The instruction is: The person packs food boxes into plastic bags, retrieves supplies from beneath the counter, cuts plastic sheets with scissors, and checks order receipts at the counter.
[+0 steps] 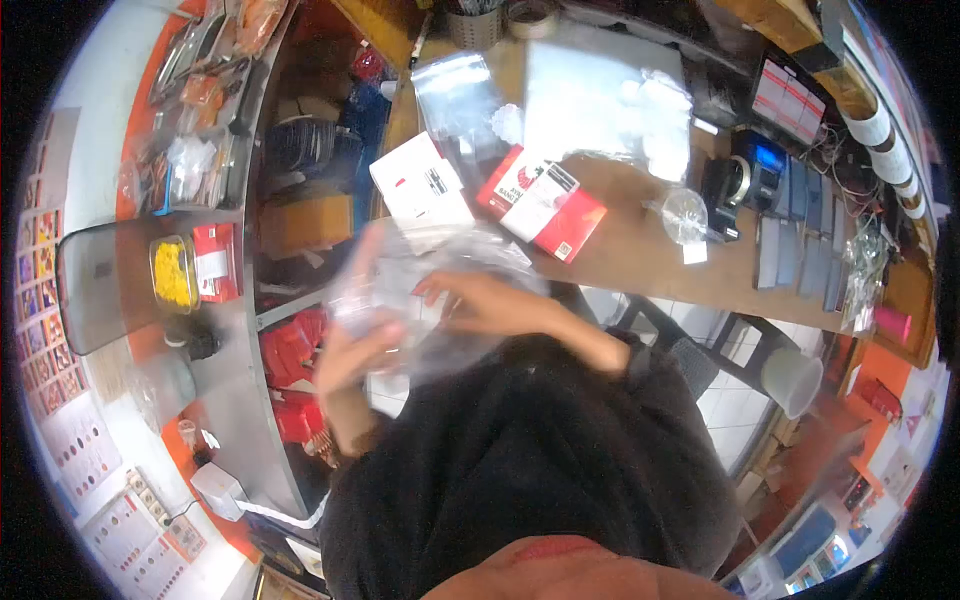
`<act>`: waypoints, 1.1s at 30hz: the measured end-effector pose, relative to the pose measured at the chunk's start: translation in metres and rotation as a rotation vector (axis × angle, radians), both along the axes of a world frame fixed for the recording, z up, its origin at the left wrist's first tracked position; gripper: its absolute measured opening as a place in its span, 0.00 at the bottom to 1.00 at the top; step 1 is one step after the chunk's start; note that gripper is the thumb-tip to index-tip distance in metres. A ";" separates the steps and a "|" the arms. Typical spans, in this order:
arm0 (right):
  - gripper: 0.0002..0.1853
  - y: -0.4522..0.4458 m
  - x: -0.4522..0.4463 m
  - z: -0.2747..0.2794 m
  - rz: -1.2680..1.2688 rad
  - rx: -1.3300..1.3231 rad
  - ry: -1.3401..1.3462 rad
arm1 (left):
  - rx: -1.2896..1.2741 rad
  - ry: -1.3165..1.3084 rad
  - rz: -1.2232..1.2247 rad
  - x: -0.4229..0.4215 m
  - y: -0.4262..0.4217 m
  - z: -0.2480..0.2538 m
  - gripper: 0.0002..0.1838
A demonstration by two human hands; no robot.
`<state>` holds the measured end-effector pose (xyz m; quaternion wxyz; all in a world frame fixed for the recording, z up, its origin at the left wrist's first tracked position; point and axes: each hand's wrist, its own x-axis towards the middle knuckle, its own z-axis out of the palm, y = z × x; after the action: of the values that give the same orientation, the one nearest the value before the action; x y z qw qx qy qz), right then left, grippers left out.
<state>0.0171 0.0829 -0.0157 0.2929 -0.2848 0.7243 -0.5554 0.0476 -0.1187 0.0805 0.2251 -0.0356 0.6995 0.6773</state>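
Both hands are at a clear plastic bag (455, 345) in front of my chest. My left hand (355, 350) is at the bag's left side, blurred by motion, with one finger pointing up and the others bent against the plastic. From the right, my right hand (480, 300) reaches over the bag with its fingers curled on the film. Just beyond the bag lie a white box (422, 190) and a red and white box (545, 200) on the wooden table (640, 265).
Clear plastic sheets (600, 100) lie at the table's far side. A tape roll (740, 180), a card terminal (768, 160) and a screen (790, 100) stand to the right. On the left counter is a tub of yellow food (173, 273); a stool (790, 380) stands at right.
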 end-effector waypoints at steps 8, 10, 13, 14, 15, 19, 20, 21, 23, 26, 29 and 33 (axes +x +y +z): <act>0.59 0.060 -0.044 -0.098 -0.586 0.807 0.555 | -0.424 -0.204 0.651 0.005 -0.073 0.030 0.36; 0.60 0.053 -0.041 -0.094 -0.617 0.917 0.473 | -0.403 -0.140 0.476 -0.013 -0.035 0.041 0.41; 0.59 0.060 -0.019 -0.093 -0.780 0.984 0.401 | -0.302 -0.135 0.153 -0.018 -0.030 0.044 0.29; 0.58 0.071 -0.007 -0.091 -0.793 0.998 0.276 | -0.217 -0.207 0.048 -0.021 -0.033 0.041 0.18; 0.58 0.081 0.006 -0.085 -0.814 1.011 0.273 | -0.208 -0.201 0.026 -0.026 -0.037 0.033 0.18; 0.50 0.143 0.067 -0.094 -1.124 0.478 0.039 | 0.664 -0.384 0.210 -0.031 0.006 0.003 0.32; 0.48 0.157 0.081 -0.096 -1.163 0.240 -0.042 | 0.603 -0.335 0.298 -0.044 0.023 -0.009 0.25; 0.46 0.164 0.096 -0.083 -1.256 -0.035 -0.281 | 0.535 -0.286 0.383 -0.056 0.040 -0.021 0.19; 0.46 0.168 0.124 -0.035 -1.473 -0.243 -0.608 | 0.189 -0.431 0.095 -0.098 0.058 -0.077 0.18; 0.48 0.200 0.173 -0.010 -1.521 -0.003 -0.315 | 0.049 -0.522 -0.109 -0.129 0.093 -0.146 0.23; 0.56 0.200 0.164 0.051 -1.396 0.106 -0.098 | 0.010 -0.588 -0.301 -0.139 0.116 -0.184 0.20; 0.61 0.165 0.116 0.047 -1.260 -0.034 0.012 | -0.114 -0.624 -0.479 -0.156 0.118 -0.198 0.24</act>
<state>0.1330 0.2479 0.0315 -0.0991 0.1886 0.7459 -0.6311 -0.1087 -0.0010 -0.1179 0.5761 -0.0877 0.6224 0.5225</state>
